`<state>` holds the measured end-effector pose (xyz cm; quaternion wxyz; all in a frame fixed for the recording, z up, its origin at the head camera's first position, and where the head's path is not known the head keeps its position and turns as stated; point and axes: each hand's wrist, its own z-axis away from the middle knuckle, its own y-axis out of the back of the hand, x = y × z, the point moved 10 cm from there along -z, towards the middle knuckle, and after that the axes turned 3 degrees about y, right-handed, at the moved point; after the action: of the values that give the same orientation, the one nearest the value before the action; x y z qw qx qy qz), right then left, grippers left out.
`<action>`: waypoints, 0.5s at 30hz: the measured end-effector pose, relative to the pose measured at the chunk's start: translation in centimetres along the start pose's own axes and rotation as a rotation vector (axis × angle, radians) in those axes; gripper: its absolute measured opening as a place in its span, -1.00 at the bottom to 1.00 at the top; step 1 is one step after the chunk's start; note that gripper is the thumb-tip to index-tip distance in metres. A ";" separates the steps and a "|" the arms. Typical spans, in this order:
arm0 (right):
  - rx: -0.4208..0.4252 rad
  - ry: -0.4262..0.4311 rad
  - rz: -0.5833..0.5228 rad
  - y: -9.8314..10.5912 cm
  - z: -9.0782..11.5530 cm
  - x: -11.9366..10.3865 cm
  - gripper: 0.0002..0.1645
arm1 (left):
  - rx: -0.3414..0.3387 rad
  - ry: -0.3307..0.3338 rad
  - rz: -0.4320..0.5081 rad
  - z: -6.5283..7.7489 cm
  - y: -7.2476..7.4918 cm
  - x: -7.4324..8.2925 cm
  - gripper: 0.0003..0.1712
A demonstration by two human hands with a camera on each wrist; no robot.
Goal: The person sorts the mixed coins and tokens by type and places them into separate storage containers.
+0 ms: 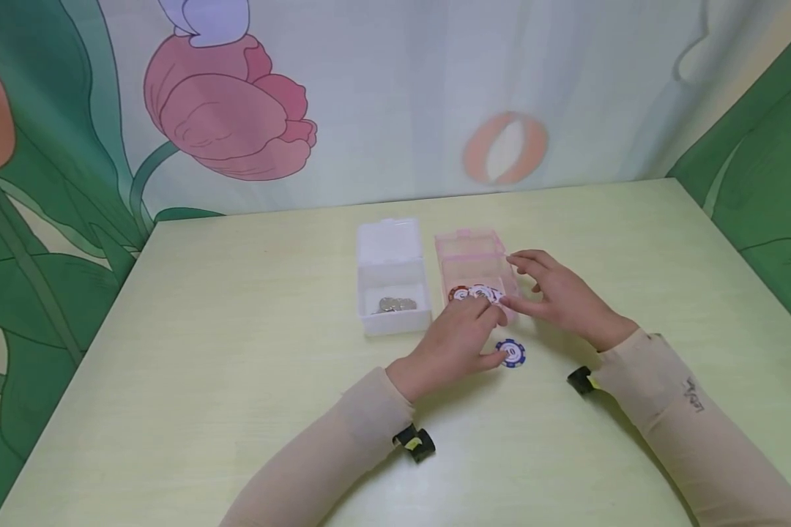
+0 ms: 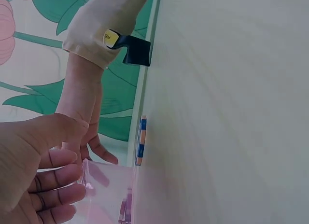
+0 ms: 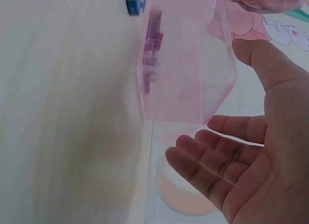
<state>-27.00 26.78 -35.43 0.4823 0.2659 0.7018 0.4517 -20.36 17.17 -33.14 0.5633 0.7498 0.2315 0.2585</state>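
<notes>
A see-through pink box (image 1: 473,272) with its lid raised holds several poker chips (image 1: 460,293), red and white ones among them. My left hand (image 1: 458,340) hovers over the box's front edge, fingertips partly hidden near the chips; in the left wrist view its fingers (image 2: 57,195) are loosely bent with no chip visible among them. My right hand (image 1: 570,300) is at the box's right side, fingers spread; in the right wrist view the thumb (image 3: 248,50) and index fingertips are right at the box's edges. A blue and white chip (image 1: 510,353) lies on the table by my left thumb.
Left of the pink box stands a white box (image 1: 393,322) with its lid raised and several silvery coins (image 1: 395,304) inside. Both boxes are on a pale table (image 1: 237,351). Behind its far edge hangs a printed curtain (image 1: 382,102).
</notes>
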 end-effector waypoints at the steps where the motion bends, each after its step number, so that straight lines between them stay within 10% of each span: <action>1: -0.002 -0.002 0.002 0.0 0.0 0.0 -0.13 | -0.008 -0.002 -0.003 0.0 -0.1 0.1 -0.56; 15: -0.027 -0.019 0.001 -0.1 0.0 -0.1 -0.13 | -0.075 -0.007 -0.016 -0.1 -2.1 0.8 -0.54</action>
<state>-26.92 26.69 -35.45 0.4922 0.2639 0.6909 0.4590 -20.00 18.31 -35.08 0.5938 0.7273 0.2256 0.2598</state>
